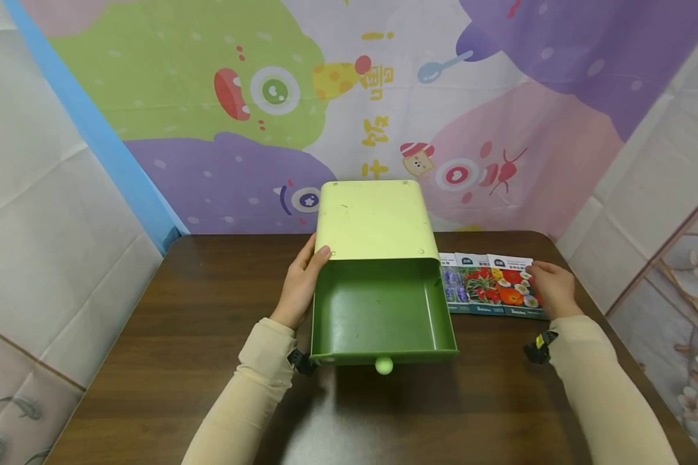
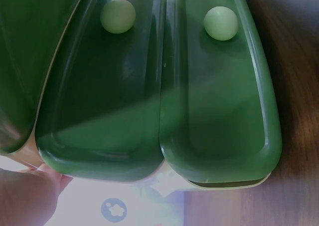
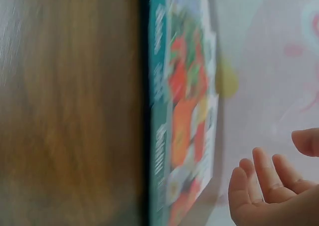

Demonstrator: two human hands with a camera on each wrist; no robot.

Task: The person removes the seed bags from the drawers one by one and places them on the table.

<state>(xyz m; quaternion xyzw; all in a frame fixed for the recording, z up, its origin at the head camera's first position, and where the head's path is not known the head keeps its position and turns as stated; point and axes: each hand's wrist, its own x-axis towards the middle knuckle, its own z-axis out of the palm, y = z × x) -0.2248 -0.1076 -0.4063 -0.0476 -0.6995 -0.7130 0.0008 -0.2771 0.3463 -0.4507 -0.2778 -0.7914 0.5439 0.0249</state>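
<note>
A small green drawer box (image 1: 372, 219) stands on the table with its top drawer (image 1: 378, 310) pulled out; its inside is bare. My left hand (image 1: 299, 281) rests against the box's left side, thumb at the front top corner. In the left wrist view two drawer fronts (image 2: 219, 101) with round knobs show, and part of the left hand (image 2: 30, 193) touches the box's side. Flower seed packets (image 1: 508, 287) lie overlapping in a row right of the box. My right hand (image 1: 552, 289) is at the rightmost packet's upper corner; in the right wrist view its fingers (image 3: 269, 173) are apart from the thumb.
The brown wooden table (image 1: 180, 361) stretches around the box, up to a cartoon-print cloth (image 1: 209, 97) hanging behind it. Tiled walls (image 1: 46, 226) stand to both sides.
</note>
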